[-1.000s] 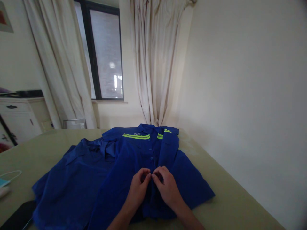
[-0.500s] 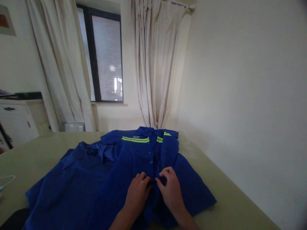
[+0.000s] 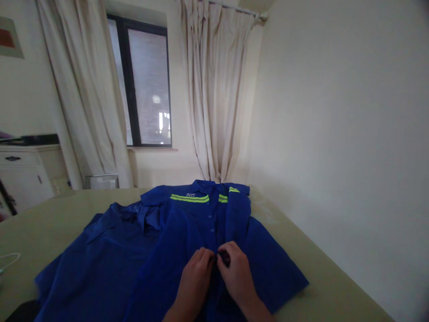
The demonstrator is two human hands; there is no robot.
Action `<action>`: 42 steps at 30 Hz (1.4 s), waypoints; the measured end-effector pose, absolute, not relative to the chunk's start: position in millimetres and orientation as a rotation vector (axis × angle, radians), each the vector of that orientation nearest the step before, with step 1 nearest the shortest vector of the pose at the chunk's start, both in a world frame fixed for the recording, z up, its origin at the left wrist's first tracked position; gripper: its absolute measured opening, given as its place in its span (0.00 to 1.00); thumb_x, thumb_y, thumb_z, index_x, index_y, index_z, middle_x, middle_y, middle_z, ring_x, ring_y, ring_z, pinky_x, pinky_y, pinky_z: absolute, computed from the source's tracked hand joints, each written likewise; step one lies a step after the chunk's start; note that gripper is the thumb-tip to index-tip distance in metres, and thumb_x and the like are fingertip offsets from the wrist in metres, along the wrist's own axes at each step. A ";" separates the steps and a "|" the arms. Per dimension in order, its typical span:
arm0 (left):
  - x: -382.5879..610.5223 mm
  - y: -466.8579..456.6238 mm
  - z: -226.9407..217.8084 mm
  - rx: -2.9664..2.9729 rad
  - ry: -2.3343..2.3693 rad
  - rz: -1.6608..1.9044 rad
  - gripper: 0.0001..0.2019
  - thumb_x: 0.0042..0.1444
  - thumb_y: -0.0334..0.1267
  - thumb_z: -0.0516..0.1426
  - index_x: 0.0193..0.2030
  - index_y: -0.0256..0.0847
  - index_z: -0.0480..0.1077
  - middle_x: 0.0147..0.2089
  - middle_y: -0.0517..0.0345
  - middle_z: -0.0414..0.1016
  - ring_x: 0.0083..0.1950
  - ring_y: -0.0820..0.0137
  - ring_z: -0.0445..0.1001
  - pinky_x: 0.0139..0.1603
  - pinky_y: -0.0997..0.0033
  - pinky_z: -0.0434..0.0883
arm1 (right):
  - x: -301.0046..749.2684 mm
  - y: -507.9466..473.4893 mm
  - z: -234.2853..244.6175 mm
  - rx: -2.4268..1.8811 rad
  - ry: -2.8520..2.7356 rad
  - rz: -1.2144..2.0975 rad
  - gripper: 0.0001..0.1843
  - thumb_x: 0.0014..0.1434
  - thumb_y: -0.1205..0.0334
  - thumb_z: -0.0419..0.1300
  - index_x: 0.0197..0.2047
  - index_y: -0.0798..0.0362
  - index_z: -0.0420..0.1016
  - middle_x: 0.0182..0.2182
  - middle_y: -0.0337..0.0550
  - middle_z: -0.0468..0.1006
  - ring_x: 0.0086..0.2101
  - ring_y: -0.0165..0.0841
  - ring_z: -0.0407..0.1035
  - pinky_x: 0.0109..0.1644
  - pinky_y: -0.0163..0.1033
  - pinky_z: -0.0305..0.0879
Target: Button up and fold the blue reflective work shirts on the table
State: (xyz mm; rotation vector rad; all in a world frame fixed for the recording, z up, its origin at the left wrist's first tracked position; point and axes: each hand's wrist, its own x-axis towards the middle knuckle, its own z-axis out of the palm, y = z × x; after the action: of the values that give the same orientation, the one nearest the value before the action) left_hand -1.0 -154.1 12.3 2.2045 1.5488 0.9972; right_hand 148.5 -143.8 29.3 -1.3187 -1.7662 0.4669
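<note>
A blue work shirt (image 3: 187,223) with yellow-green reflective stripes across the chest lies spread on the table, collar at the far end. Several buttons run down its front placket above my hands. My left hand (image 3: 197,268) is closed, pinching the left side of the shirt front. Close beside it, my right hand (image 3: 236,268) pinches the other front edge between thumb and fingers. The fingertips of both hands nearly meet at the placket, and whatever button or buttonhole is there is hidden by them.
Another blue garment (image 3: 100,255) lies rumpled to the left, partly under the shirt. A white cable (image 3: 11,256) rests at the table's left edge. The greenish table (image 3: 295,250) meets a bare wall on the right. Curtains and a white cabinet (image 3: 27,174) stand behind.
My hands have drawn closer together at the placket, and my right fingers have closed more tightly. The view has tilted up slightly. The shirt stays in place.
</note>
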 end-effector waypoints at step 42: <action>-12.0 -145.9 3.8 2.038 1.320 1.086 0.12 0.65 0.30 0.51 0.41 0.46 0.75 0.42 0.59 0.79 0.44 0.68 0.77 0.48 0.71 0.70 | 151.1 -142.8 23.2 -1.269 -1.894 0.511 0.08 0.56 0.72 0.56 0.34 0.51 0.74 0.37 0.42 0.75 0.38 0.35 0.73 0.45 0.37 0.65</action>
State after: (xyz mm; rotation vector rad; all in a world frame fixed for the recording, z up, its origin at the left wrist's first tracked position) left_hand -12.0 -145.9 3.8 2.0383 1.3199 1.0859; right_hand 151.1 -142.8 23.2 -1.2688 -1.8936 0.5113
